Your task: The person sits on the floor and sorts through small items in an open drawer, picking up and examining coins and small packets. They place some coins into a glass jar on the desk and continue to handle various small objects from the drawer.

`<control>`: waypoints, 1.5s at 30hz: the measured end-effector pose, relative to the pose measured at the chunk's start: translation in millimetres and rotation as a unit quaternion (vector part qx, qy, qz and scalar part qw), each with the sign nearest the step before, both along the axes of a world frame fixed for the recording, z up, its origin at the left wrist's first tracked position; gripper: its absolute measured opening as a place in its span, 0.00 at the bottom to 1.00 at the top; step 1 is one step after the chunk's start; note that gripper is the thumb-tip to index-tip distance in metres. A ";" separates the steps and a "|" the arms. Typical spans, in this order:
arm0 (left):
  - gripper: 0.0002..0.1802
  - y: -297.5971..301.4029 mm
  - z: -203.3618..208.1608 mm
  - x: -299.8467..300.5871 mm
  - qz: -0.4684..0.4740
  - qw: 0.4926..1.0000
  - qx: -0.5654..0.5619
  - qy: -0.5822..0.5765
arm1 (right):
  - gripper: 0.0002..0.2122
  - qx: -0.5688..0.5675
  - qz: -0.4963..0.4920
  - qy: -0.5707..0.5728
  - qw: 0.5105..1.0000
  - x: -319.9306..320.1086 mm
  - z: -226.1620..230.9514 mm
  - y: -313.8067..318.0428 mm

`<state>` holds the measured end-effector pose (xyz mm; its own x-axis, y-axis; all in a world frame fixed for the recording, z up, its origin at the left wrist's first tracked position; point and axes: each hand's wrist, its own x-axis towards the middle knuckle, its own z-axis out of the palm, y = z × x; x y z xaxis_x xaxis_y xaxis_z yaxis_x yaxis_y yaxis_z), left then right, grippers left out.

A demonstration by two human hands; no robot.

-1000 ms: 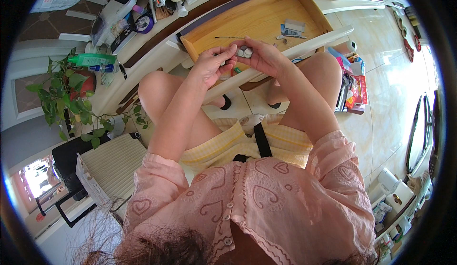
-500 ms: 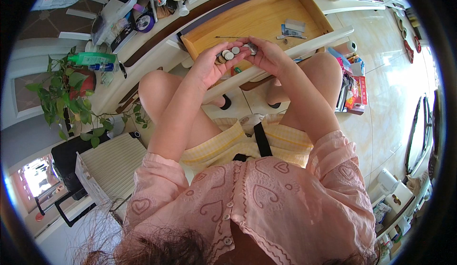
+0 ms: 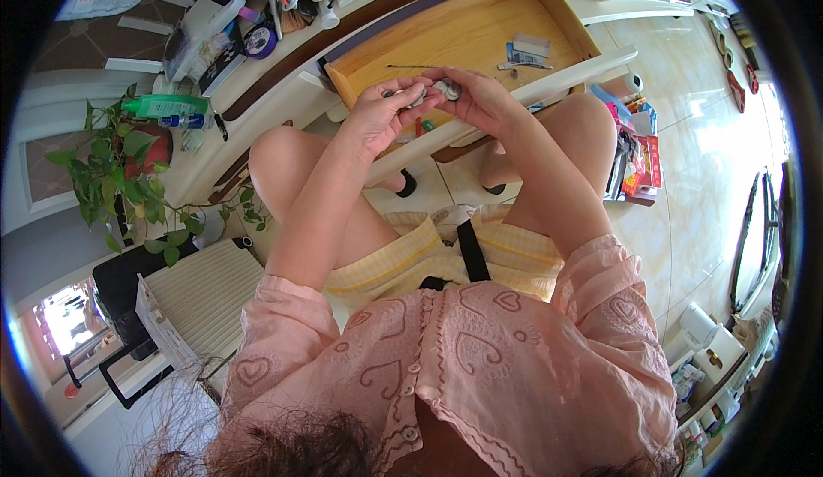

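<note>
Above the front edge of an open wooden drawer [image 3: 446, 31], my two hands are close together with their fingertips meeting. My left hand [image 3: 375, 120] is cupped, its thumb folded over several silvery coins [image 3: 418, 98]. In the curled fingers of my right hand [image 3: 483, 102] lie more coins [image 3: 447, 90], partly covered by the fingers. How many coins each hand holds is hidden. Inside the drawer, beyond my hands, are a thin dark rod [image 3: 410, 66], a small clear box [image 3: 531, 46] and a blue-and-white packet [image 3: 516, 54].
My knees flank the drawer front [image 3: 549, 90]. To the left are a green bottle [image 3: 167, 106], a trailing potted plant [image 3: 129, 164] and a roll of purple tape [image 3: 261, 41]. Red boxes and packets [image 3: 639, 164] are stacked on the floor at right.
My left thumb and fingers have closed over the coins that lay exposed on them. The right-hand coins show slightly more. Both arms stay nearly in place.
</note>
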<state>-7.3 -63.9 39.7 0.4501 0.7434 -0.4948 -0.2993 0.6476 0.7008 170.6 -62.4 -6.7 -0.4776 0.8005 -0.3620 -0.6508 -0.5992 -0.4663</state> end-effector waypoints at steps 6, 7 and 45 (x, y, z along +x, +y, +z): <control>0.11 0.2 -2.0 -0.2 0.021 0.999 -0.005 0.037 | 0.14 0.017 0.026 0.001 0.999 -2.0 1.2 -2.0; 0.10 0.3 -2.3 -0.5 0.020 0.999 -0.003 0.041 | 0.14 0.028 0.032 -0.008 0.999 -2.4 1.8 -2.6; 0.27 3.4 13.3 1.5 0.022 0.984 -0.065 -0.165 | 0.11 -0.034 -0.072 -0.056 0.995 6.5 12.0 2.0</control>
